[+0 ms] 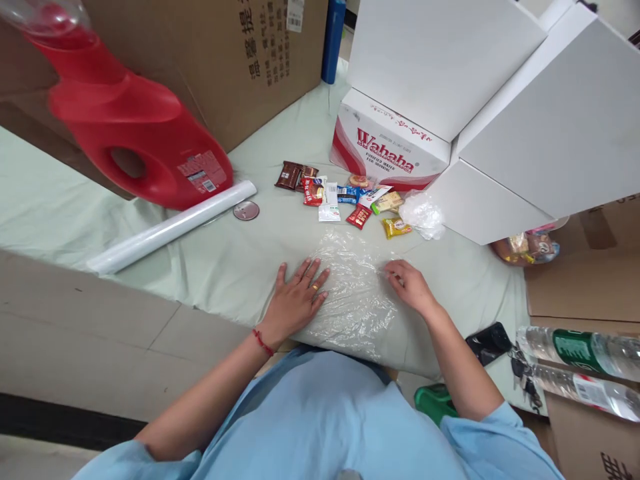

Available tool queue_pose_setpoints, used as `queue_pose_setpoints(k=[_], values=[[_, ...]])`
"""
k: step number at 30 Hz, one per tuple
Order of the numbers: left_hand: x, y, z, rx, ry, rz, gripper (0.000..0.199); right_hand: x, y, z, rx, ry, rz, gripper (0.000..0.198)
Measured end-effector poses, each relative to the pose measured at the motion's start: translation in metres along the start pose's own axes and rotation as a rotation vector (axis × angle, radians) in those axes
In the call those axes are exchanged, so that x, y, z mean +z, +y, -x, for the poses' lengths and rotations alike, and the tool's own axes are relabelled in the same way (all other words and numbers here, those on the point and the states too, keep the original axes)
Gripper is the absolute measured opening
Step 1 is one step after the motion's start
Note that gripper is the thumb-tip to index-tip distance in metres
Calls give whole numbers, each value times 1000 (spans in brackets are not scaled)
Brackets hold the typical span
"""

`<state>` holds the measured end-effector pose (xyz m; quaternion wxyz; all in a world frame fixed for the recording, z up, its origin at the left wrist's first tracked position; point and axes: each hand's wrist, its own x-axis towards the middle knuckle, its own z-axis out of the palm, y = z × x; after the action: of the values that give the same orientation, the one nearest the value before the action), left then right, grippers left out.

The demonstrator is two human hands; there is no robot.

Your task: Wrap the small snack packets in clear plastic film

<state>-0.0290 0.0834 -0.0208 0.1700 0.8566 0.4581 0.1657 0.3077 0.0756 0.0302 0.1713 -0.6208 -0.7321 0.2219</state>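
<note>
A thin, wrinkled sheet of clear plastic wrap lies spread on the pale green cloth in front of me. My left hand rests flat on its left side, fingers spread, a ring on one finger. At the sheet's right edge, my right hand has its fingers bent together, pinching the film. Just beyond the sheet lie several small wrapped snacks, among them a red packet, a yellow packet and a brown packet. A crumpled clear plastic bag sits to their right.
A white roll lies at left beside a round disc and a large red detergent bottle. White cartons and a Wahaba-printed box stand behind. At right are a black pouch, keys and water bottles.
</note>
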Motion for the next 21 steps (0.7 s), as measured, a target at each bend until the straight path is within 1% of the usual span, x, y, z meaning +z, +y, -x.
queue_pose_setpoints(k=[2, 5, 7, 9, 11, 13, 15, 17, 19, 20, 21], values=[[0, 1, 0, -5, -9, 4, 53, -9, -7, -40, 77, 45, 154, 33], [-1, 2, -1, -16, -16, 22, 52, -12, -11, -112, 190, 114, 434, 42], [-1, 2, -1, -22, -11, 39, 52, -10, -10, -155, 212, 102, 536, 50], [-1, 2, 0, -25, -4, 47, 52, -8, -7, -187, 229, 75, 582, 52], [0, 1, 0, -26, 3, 47, 51, -8, -5, -205, 250, 58, 599, 47], [0, 1, 1, -24, 8, 47, 51, -11, -4, -210, 253, 54, 606, 41], [0, 0, 1, -21, 10, 46, 51, -18, -4, -205, 231, 87, 590, 41], [1, 0, 1, -18, 10, 42, 50, -27, -8, -192, 184, 171, 531, 42], [1, 0, 1, -16, 8, 36, 51, -38, -16, -172, 95, 260, 439, 43], [1, 0, 1, -16, 9, 36, 51, -45, -22, -161, 36, 286, 387, 44], [1, 0, 1, -17, 11, 37, 51, -50, -28, -148, -22, 283, 336, 46]])
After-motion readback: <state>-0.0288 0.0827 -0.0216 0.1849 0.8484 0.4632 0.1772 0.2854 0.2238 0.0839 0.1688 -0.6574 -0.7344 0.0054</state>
